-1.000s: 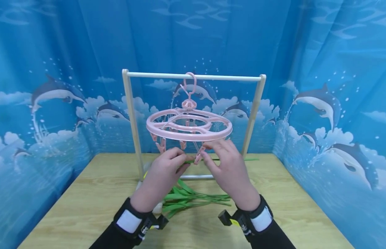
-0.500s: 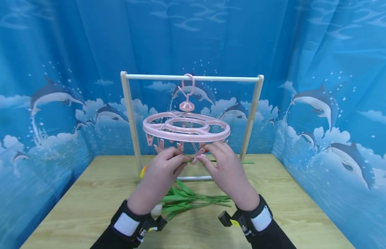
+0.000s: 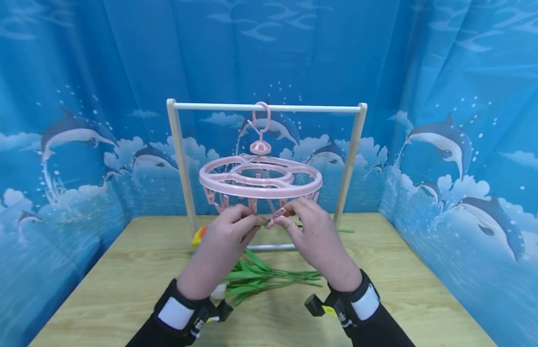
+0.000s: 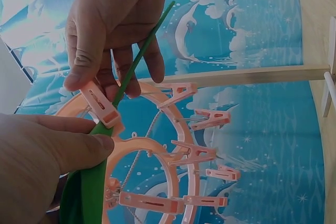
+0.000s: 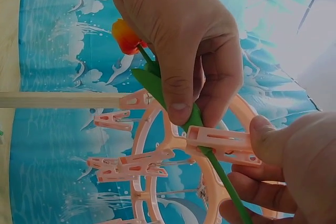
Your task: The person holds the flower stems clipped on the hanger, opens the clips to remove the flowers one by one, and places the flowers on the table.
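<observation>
My left hand [image 3: 225,241] pinches an artificial tulip by its green leaf and stem between thumb and fingers. The tulip's orange-yellow bloom [image 5: 127,38] sticks out behind that hand, and the thin end of its stem [image 4: 147,45] runs past the other hand. My right hand [image 3: 318,236] pinches the handle end of a pink clothespin [image 5: 223,139]. The clothespin's front end sits at the stem just beside the left fingertips, with the stem passing between its two arms. It hangs by a thin cord from a pink oval clip hanger [image 3: 260,193].
The hanger hooks over the white bar [image 3: 312,109] of a wooden-legged rack [image 3: 179,149]. Several other pink clothespins [image 4: 194,153] dangle from its ring. On the wooden table [image 3: 104,284] lie several green tulip stems [image 3: 277,275] with a white bloom [image 3: 219,292]. Dolphin-print curtains surround the table.
The clothespin has tilted and moved in toward the left fingertips, over the stem. The right fingers have drawn closer to the left hand. More of the orange-yellow bloom shows in the head view.
</observation>
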### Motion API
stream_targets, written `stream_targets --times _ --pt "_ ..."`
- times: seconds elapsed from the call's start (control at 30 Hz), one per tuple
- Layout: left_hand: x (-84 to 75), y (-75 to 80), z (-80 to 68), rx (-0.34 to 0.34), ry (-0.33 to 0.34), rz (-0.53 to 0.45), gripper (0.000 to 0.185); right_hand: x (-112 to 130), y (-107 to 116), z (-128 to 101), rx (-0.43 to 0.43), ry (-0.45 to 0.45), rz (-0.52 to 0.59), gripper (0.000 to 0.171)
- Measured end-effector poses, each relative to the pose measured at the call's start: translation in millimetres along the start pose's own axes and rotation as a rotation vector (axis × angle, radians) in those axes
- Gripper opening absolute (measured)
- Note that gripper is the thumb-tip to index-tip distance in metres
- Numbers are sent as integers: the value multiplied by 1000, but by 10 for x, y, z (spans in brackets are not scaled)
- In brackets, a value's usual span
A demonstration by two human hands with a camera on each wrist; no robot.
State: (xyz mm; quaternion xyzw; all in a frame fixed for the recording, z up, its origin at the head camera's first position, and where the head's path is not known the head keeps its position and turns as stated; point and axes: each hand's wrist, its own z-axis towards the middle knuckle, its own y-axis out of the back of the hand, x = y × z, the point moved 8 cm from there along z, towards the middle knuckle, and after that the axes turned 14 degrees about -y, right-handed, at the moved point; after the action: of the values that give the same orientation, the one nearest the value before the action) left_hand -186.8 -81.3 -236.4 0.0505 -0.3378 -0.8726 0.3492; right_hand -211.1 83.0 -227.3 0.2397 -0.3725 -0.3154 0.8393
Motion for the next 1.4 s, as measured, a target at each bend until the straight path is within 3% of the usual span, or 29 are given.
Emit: stream_targets --times 0.23,0.7,1.4 --pt "-9 -14 -13 5 8 -12 25 -41 -26 -16 15 -46 7 15" --pt "-30 -21 21 12 3 -23 23 -8 -2 -5 -60 35 26 14" --pt "45 -90 -6 39 53 -20 27 -22 24 4 -124 20 51 19"
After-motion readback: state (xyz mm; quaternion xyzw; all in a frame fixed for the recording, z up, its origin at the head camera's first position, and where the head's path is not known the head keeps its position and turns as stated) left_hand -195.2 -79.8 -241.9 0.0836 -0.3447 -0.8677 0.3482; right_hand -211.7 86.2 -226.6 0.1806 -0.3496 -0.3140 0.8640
